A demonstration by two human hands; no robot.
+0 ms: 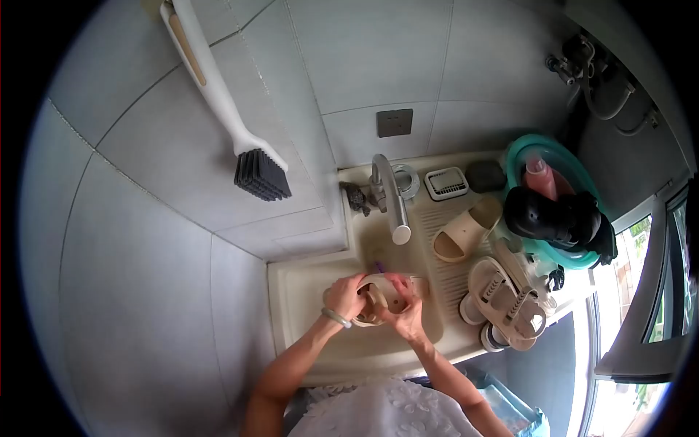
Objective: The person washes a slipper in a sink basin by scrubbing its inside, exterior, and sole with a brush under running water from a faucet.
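Note:
Both of my hands are over the basin of the cream sink (306,357), holding a beige clog (377,282) between them. My left hand (345,297), with a pale bangle on its wrist, grips the clog's left side, its fingers curled into the opening. On the right side, my right hand (404,309) wraps around the clog, thumb toward the opening. Small holes show in the clog's upper. A small purple item (379,267) lies just behind the clog, partly hidden. The faucet (393,200) stands above and behind my hands.
On the ribbed drainboard rest a beige slide (459,237) and several sandals (502,295). A teal basin (520,149) holds a pink bottle (539,175) and black items. A soap dish (445,183) sits by the wall. A scrub brush (226,102) hangs at left.

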